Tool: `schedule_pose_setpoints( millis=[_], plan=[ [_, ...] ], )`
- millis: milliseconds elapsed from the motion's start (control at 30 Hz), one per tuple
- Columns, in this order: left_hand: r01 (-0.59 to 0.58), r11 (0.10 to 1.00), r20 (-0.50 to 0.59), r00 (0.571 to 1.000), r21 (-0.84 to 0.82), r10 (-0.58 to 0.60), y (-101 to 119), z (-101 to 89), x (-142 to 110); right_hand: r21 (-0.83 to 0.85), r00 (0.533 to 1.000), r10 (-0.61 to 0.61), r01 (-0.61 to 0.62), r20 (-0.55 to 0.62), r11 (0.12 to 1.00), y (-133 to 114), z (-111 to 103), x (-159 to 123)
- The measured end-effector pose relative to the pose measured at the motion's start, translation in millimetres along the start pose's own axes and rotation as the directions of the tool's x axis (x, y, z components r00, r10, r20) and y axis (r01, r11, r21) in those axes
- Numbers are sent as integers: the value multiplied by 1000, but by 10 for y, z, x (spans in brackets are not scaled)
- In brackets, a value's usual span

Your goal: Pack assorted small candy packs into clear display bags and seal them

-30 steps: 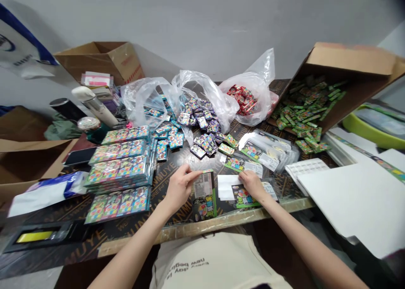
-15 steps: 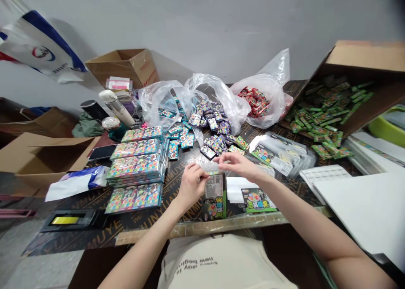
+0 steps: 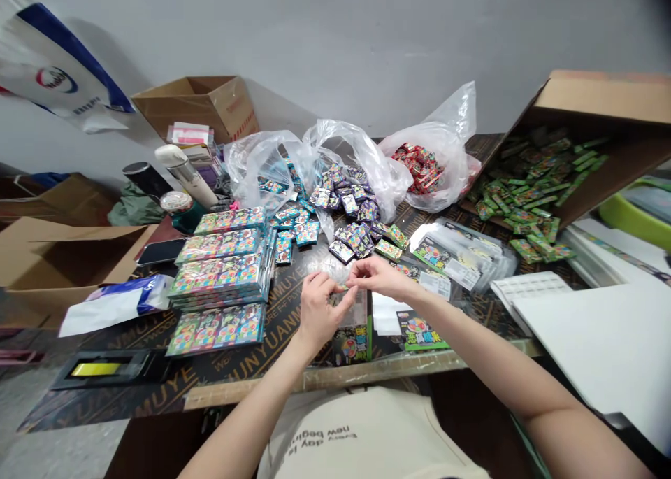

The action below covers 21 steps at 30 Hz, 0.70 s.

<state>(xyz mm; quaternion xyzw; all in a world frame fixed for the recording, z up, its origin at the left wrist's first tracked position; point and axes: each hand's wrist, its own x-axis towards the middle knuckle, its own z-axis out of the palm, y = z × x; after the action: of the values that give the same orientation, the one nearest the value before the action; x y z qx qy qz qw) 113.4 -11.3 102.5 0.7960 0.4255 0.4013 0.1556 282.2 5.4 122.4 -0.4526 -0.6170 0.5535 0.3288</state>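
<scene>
Both hands meet just above the near middle of the surface [image 3: 246,367]. The left hand [image 3: 321,310] has its grip pinched on the upper edge of a clear sleeve [image 3: 352,325] whose printed card shows at its near end, and the right hand [image 3: 378,277] pinches the same top edge from the right, thumb and forefinger closed on the film. The sleeve is held slightly raised, its lower end close to the surface edge; whether it touches there I cannot tell.

To handle this well, I judge that both pinches should stay right at the mouth of the sleeve, the fingertips drawing the two film layers apart evenly so that the opening does not crease or tear. The card ought to remain flat, so the left hand should steady rather than squeeze.

Just right of the sleeve lies a white slip [image 3: 385,311] and another printed card [image 3: 421,329]. Far of the hands sit loose purple packets [image 3: 352,238], spilling from a plastic bag [image 3: 361,164]. To the left, filled packs [image 3: 223,280] are stacked in rows. A tipped carton of green sachets [image 3: 529,199] lies far right.
</scene>
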Motion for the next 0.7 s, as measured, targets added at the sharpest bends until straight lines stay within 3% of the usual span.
schedule_pose_setpoints(
  millis=[133, 300, 400, 500, 567, 600, 667, 700],
  plan=[
    [0, 1000, 4, 1000, -2, 0, -39, 26, -11, 21, 1000, 13, -13, 8, 1000, 94, 21, 30],
    [8, 1000, 66, 998, 8, -8, -31, 37, 4, 108, 990, -4, 20, -141, 994, 156, 107, 39],
    [20, 999, 161, 987, 39, -26, -76, -68, 13, 97, 977, 1, 19, -211, 995, 205, -80, -41],
    [15, 979, 233, 970, 204, -64, -200, -237, -14, -249, 915, -44, -62, -400, 967, 405, -519, -269],
    [-54, 925, 252, 967, 377, -46, -303, -300, -61, -548, 856, -72, -261, -512, 795, 627, -820, -497],
    [-107, 898, 295, 955, 426, -26, -351, -298, -91, -598, 839, -61, -332, -540, 730, 749, -935, -615],
    [-249, 866, 461, 887, 434, 24, -436, -221, -147, -639, 829, -29, -408, -559, 652, 987, -1061, -817],
    [-322, 861, 565, 823, 394, 50, -471, -153, -165, -644, 832, -13, -419, -555, 639, 1093, -1074, -889]
  ],
)
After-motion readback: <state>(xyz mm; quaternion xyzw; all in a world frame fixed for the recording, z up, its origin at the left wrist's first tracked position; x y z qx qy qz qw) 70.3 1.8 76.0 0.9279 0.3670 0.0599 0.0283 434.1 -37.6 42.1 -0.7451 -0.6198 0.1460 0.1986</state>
